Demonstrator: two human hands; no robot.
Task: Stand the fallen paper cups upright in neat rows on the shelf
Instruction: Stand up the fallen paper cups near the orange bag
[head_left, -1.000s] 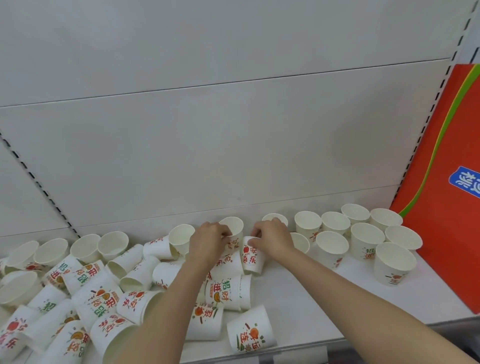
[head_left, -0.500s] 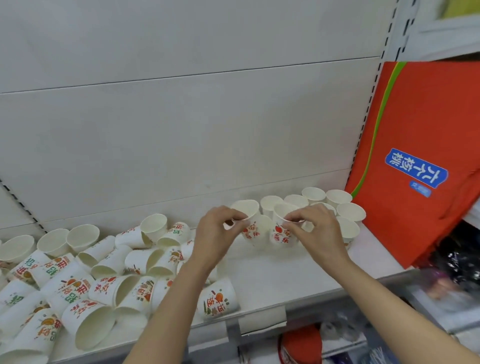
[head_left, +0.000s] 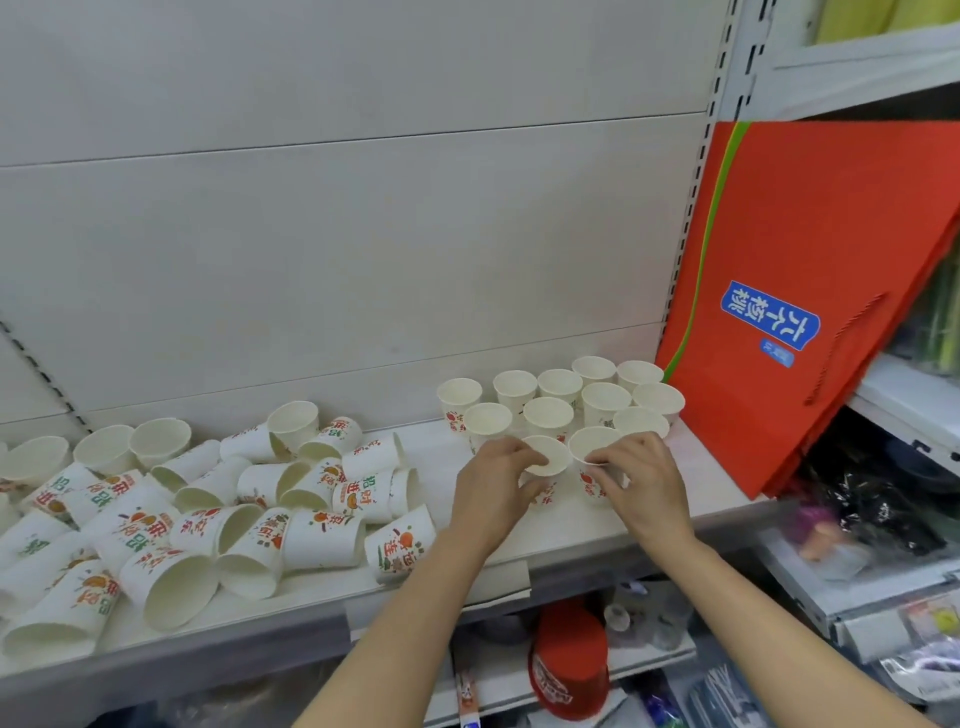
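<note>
My left hand (head_left: 491, 486) grips a white paper cup (head_left: 546, 457) by its rim and side, standing upright on the grey shelf (head_left: 561, 530). My right hand (head_left: 641, 486) holds a second upright cup (head_left: 589, 449) just to its right. Both sit at the front of a group of upright cups (head_left: 561, 402) arranged in rows near the shelf's right end. A heap of fallen printed cups (head_left: 234, 509) lies on the shelf's left half.
A red bag (head_left: 810, 291) with a blue label leans at the shelf's right end, close to the upright cups. The white back panel (head_left: 337, 249) rises behind. Below the shelf edge are a red cap (head_left: 569, 660) and packaged goods.
Both hands carried a cup each from the heap's middle rightward and set them down at the front of the upright group. The view has swung right and down.
</note>
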